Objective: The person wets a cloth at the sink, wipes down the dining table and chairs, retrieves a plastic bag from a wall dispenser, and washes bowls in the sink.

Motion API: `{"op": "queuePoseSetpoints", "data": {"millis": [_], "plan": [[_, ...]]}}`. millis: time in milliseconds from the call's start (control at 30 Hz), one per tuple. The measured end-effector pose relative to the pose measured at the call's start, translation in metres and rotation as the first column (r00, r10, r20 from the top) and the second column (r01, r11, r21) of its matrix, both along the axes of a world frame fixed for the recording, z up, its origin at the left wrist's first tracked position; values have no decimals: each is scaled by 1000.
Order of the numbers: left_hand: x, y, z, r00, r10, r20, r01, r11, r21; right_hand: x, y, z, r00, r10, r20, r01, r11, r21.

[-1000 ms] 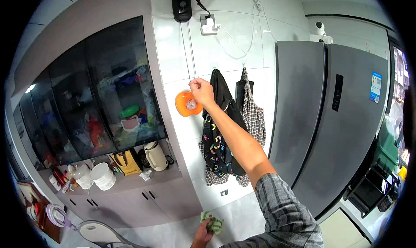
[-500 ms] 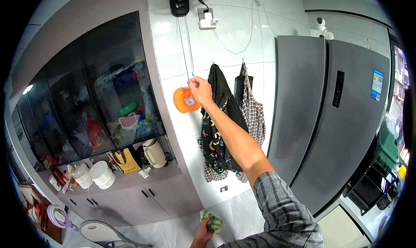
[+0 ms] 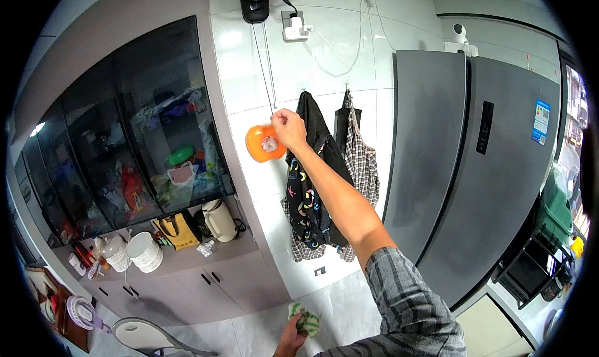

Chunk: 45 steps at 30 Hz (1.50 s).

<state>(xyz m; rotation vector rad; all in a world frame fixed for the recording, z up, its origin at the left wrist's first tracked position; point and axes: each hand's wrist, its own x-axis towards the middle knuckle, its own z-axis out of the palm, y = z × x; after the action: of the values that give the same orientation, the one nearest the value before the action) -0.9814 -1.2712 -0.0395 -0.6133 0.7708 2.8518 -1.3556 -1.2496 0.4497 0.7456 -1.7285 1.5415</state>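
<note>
Evidently we are partway through: the pull cord (image 3: 262, 67) hangs down the tiled wall (image 3: 243, 88), and our right hand (image 3: 289, 130) is raised to its lower end, fingers closed and seemingly pinching it. Contact is made; letting go is not yet done. Just below and beside those fingers sits an orange holder (image 3: 256, 142) with something clear in its middle; whether we touch it, we cannot tell. Above, the cord runs up to a black fan base (image 3: 254, 4); we cannot tell if the fan runs. Low down, our left hand (image 3: 291, 338) grasps a crumpled green-striped cloth (image 3: 308, 323), held well apart from the wall. Farther out, a dark jacket (image 3: 315, 188) hangs beside the forearm, then a grey fridge (image 3: 427, 145).
</note>
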Motion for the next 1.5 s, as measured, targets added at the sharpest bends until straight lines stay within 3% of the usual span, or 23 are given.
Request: {"op": "queuePoseSetpoints", "data": {"millis": [267, 333, 433, 633, 1500], "plan": [[-1, -7, -18, 999, -25, 22, 25, 1000, 3, 0, -5, -1, 1000, 6, 30, -6, 1000, 11], [3, 1, -7, 997, 36, 73, -31, 997, -67, 0, -5, -2, 1000, 18, 14, -18, 1000, 5], [7, -1, -1, 1000, 7, 20, -7, 1000, -5, 0, -6, -2, 1000, 9, 17, -9, 1000, 10], [11, 4, 17, 998, 28, 51, -25, 999, -46, 1, -7, -2, 999, 12, 30, -12, 1000, 5], [10, -6, -9, 998, 20, 54, -17, 998, -52, 0, -6, -4, 999, 9, 34, -9, 1000, -14]]}}
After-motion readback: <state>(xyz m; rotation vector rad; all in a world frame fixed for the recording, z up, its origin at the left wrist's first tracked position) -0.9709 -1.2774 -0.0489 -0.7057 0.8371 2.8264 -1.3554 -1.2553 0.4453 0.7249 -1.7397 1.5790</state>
